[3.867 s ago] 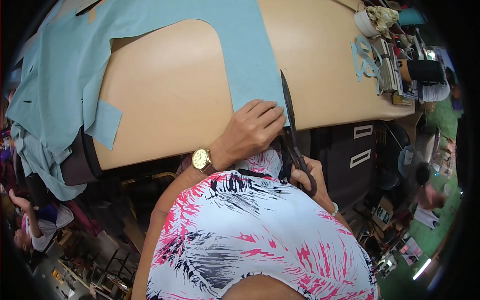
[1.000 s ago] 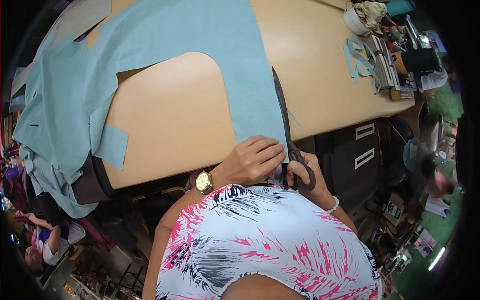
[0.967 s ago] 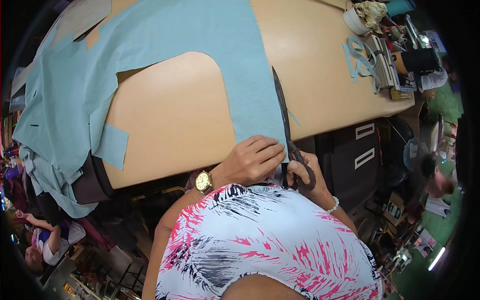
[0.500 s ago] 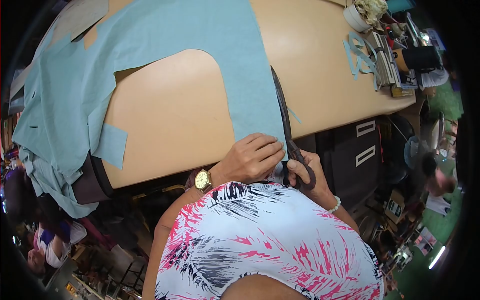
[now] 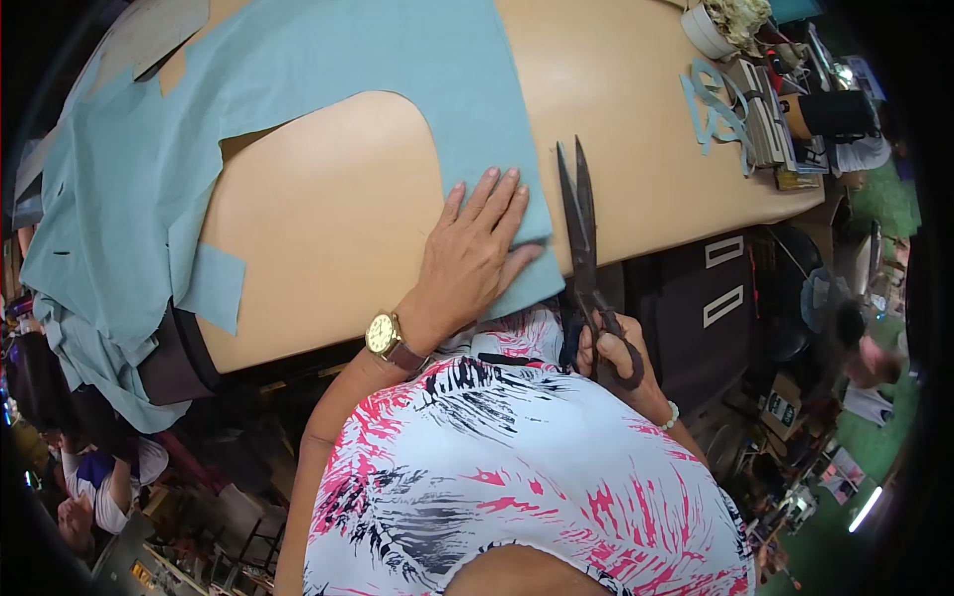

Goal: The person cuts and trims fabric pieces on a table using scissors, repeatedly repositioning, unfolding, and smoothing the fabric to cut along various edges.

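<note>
Light blue fabric (image 5: 328,60) spreads over the tan table, curving down in a strip toward me. My left hand (image 5: 475,248) lies flat on the lower end of that strip, fingers stretched away from me, a watch at its wrist. A fold or layered edge of cloth shows beside the thumb. To the right, my right hand (image 5: 628,363) grips the handles of large dark scissors (image 5: 581,233). Their blades point away from me, slightly apart, just right of the fabric's edge and not touching it.
The tan table (image 5: 328,228) has thin blue fabric strips (image 5: 723,104) at its right, near stacked books (image 5: 763,124) and a white pot (image 5: 708,32). Rumpled cloth hangs over the left edge. Dark drawers (image 5: 691,308) stand below at right. Another person (image 5: 109,482) is at lower left.
My left hand has slid up the strip and flattened, its fingers now extended. The scissors have come away from the fabric edge to the right, with their blades parted.
</note>
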A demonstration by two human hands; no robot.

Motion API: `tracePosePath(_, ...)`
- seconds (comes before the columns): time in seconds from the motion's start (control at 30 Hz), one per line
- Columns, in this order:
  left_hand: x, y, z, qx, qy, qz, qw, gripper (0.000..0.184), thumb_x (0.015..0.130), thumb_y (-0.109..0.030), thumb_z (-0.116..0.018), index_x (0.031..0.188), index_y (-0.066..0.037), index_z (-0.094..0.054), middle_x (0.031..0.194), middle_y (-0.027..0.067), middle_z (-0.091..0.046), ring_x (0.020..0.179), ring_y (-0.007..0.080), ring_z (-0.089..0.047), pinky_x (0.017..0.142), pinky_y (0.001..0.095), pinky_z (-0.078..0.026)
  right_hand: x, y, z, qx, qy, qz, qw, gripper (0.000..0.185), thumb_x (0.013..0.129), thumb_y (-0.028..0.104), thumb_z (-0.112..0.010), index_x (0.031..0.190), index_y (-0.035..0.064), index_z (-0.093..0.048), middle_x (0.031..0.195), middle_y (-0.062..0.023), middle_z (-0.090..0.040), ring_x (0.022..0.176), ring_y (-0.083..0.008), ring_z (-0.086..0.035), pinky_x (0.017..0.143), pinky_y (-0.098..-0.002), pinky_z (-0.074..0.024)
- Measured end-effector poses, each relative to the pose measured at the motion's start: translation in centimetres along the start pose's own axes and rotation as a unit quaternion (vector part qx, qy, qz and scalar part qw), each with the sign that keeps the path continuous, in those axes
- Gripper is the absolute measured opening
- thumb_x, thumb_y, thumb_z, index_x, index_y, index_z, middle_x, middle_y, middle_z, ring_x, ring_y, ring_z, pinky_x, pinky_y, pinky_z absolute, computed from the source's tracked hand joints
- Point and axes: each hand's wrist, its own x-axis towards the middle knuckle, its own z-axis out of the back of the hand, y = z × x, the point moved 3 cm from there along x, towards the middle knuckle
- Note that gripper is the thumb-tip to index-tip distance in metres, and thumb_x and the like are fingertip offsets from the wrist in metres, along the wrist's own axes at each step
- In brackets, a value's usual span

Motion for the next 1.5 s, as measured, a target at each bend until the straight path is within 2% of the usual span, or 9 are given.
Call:
tracePosePath(0.2, 0.1, 0.2, -0.5, 0.012, 0.0, 0.01, 1.0, 0.04, 0.085, -0.016, -0.053, 0.123, -0.005, -0.047, 0.128, 0.0111, -0.045, 0.12, 0.0278, -0.041, 0.098, 0.045, -0.031, -0.1, 1.4, 1.1, -0.025, -0.015, 0.006, 1.0, 0.03, 0.079, 0.03, -0.058, 0.07, 0.0026, -0.048, 0.056, -0.004, -0.049, 0.051, -0.0099, -0.049, 0.049, -0.0218, -0.0385)
tracePosePath(0.4, 0.4, 1.0, 1.1, -0.189, -0.094, 0.09, 0.973, 0.035, 0.09, -0.019, -0.047, 0.118, 0.001, -0.049, 0.113, 0.0189, -0.054, 0.107, 0.0319, -0.051, 0.091, 0.0402, -0.039, 1.0, 4.2, 3.6, -0.08, -0.059, 0.001, 0.995, 0.028, 0.08, 0.027, -0.058, 0.069, 0.0032, -0.049, 0.053, -0.0017, -0.048, 0.041, -0.008, -0.046, 0.04, -0.0199, -0.0347)
tracePosePath(0.63, 0.4, 1.4, 2.6, -0.381, -0.045, 0.247, 0.89, 0.036, 0.093, -0.022, -0.04, 0.117, 0.004, -0.049, 0.109, 0.0246, -0.055, 0.102, 0.0328, -0.055, 0.086, 0.033, -0.042, 1.0, 5.9, 2.7, -0.174, -0.013, -0.035, 0.984, 0.023, 0.074, 0.022, -0.067, 0.069, 0.0024, -0.055, 0.054, 0.0005, -0.05, 0.043, -0.0057, -0.048, 0.041, -0.019, -0.0348)
tracePosePath(0.77, 0.2, 1.7, 1.8, -0.365, -0.067, 0.218, 0.903, 0.036, 0.093, -0.021, -0.041, 0.117, 0.005, -0.048, 0.11, 0.0242, -0.055, 0.103, 0.0329, -0.054, 0.087, 0.0341, -0.041, 1.5, 6.3, 4.0, -0.234, -0.025, -0.037, 0.971, 0.025, 0.074, 0.023, -0.067, 0.072, 0.0012, -0.057, 0.055, 0.0005, -0.05, 0.044, -0.0052, -0.048, 0.041, -0.0195, -0.0345)
tracePosePath(0.83, 0.0, 1.8, 1.3, -0.355, -0.079, 0.194, 0.911, 0.035, 0.092, -0.019, -0.044, 0.117, 0.004, -0.049, 0.11, 0.0236, -0.054, 0.104, 0.0335, -0.053, 0.088, 0.0351, -0.04, 2.7, 6.3, 6.3, -0.08, -0.081, 0.093, 0.989, 0.024, 0.079, 0.023, -0.062, 0.074, 0.0004, -0.056, 0.053, 0.0001, -0.048, 0.042, -0.0061, -0.045, 0.04, -0.0199, -0.0327)
tracePosePath(0.97, 0.2, 1.4, 1.4, -0.284, -0.103, 0.104, 0.948, 0.032, 0.086, -0.013, -0.052, 0.115, 0.0, -0.052, 0.114, 0.0202, -0.053, 0.109, 0.0343, -0.05, 0.091, 0.0384, -0.039, 5.3, 8.5, 9.2, 0.011, -0.217, 0.097, 0.971, 0.031, 0.083, 0.031, -0.058, 0.069, 0.0042, -0.052, 0.053, -0.0008, -0.045, 0.043, -0.0088, -0.045, 0.041, -0.0197, -0.0332)
tracePosePath(1.17, 0.7, 0.1, 1.7, -0.112, -0.03, 0.04, 0.992, 0.04, 0.08, -0.007, -0.055, 0.119, -0.006, -0.051, 0.127, 0.0127, -0.047, 0.119, 0.032, -0.041, 0.098, 0.042, -0.034, 0.6, 4.5, 4.0, -0.086, -0.07, 0.079, 0.991, 0.028, 0.08, 0.025, -0.061, 0.075, -0.0003, -0.051, 0.055, -0.0036, -0.049, 0.047, -0.0104, -0.049, 0.045, -0.022, -0.0385)
tracePosePath(1.23, 0.9, 0.1, 1.4, -0.112, -0.02, 0.033, 0.993, 0.042, 0.079, -0.006, -0.054, 0.121, -0.007, -0.05, 0.128, 0.0121, -0.045, 0.12, 0.0318, -0.04, 0.099, 0.0438, -0.032, -0.1, 3.5, 1.6, -0.125, -0.003, -0.013, 0.992, 0.041, 0.076, 0.04, -0.061, 0.073, 0.0008, -0.049, 0.053, -0.0027, -0.046, 0.045, -0.0105, -0.047, 0.043, -0.0215, -0.0373)
tracePosePath(1.5, 0.7, -0.3, 0.8, -0.109, 0.018, 0.0, 0.994, 0.042, 0.079, -0.007, -0.053, 0.121, -0.005, -0.048, 0.13, 0.0113, -0.044, 0.121, 0.0311, -0.039, 0.099, 0.0459, -0.032, -0.5, -0.1, 0.1, -0.08, 0.005, -0.032, 0.996, 0.032, 0.07, 0.03, -0.07, 0.071, 0.0047, -0.051, 0.061, 0.0031, -0.047, 0.054, -0.0044, -0.042, 0.049, -0.0192, -0.032)
